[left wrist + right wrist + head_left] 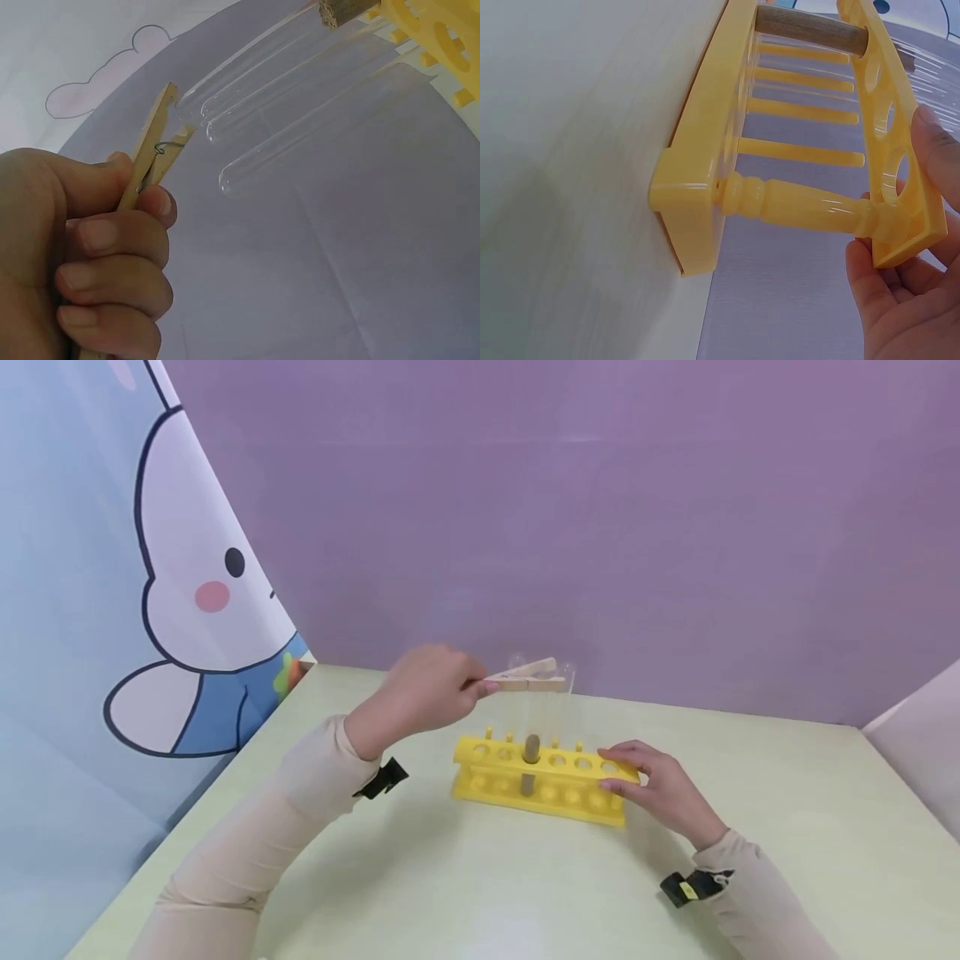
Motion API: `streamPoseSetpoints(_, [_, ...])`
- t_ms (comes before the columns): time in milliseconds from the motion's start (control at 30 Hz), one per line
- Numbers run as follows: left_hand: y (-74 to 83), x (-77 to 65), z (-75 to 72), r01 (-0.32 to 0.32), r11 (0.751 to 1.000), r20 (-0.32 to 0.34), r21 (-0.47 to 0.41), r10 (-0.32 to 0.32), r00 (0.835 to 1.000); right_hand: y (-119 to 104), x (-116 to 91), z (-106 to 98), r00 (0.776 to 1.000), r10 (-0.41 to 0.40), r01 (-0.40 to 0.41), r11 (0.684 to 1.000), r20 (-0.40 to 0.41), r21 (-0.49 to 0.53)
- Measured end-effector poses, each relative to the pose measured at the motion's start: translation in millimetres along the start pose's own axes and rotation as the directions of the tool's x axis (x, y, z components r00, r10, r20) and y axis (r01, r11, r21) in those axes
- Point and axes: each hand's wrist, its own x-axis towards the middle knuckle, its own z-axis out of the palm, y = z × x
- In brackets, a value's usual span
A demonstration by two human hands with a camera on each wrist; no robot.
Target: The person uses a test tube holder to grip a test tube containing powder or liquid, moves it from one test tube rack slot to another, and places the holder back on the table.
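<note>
My left hand [431, 689] grips the handle of a wooden test tube clamp [543, 684], its jaws parted beside the rounded ends of several clear test tubes [259, 161]. Whether the clamp touches a tube, I cannot tell. These tubes stand upside down along the back of a yellow test tube rack [555, 811]. At the rack's right end my right hand [667, 789] holds the top plate, with the thumb on one side and fingers on the other. A brownish wooden-looking rod [810, 28] stands upright through one of the rack's holes.
The rack stands on a pale table [450, 877]. Behind it rises a purple backdrop [562, 527], and a light-blue cloth with a cartoon figure [202, 627] hangs at the left. A white panel [922, 752] borders the table's right side.
</note>
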Motion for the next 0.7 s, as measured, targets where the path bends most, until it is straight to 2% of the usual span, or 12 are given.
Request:
streamPoseSetpoints(233, [0.3,0.4,2.6,0.007,1.0,0.027,-0.028,-0.006,1.0,0.7,-0.8,3.2,1.0,0.006,-0.006,1.0,-0.001,-0.002])
streamPoseSetpoints(467, [-1.7,3.1,3.5,-0.001,1.0,0.016,-0.024,0.001,1.0,0.9,1.1,1.3,1.0,0.002,-0.002,1.0,-0.01,-0.009])
streamPoseSetpoints(700, [-4.6,2.1,12.5,-0.002,0.999,0.015,-0.033,0.003,1.0,2.8,-1.0,5.2,1.0,0.013,-0.013,1.0,0.0,-0.001])
